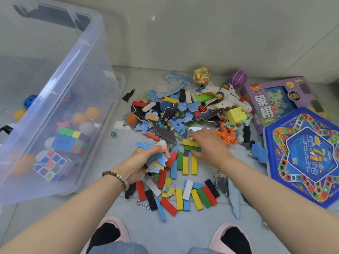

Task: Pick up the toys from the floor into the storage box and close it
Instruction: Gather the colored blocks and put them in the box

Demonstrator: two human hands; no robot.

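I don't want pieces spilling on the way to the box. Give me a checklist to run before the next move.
1. Left hand grips puzzle pieces: ok.
2. Right hand pinching yellow block and green block: cannot tell; fingers and thumb only bracket them.
3. Storage box open: ok.
4. Room inside it: ok, toys lie low.
5. Loose marble between pile and box: not ok, easily missed.

A home playroom corner: toys (183, 129) strewn over a pale tiled floor (165, 233) beside a clear storage box (77, 74), board games (300, 154) and slippers (110, 233).
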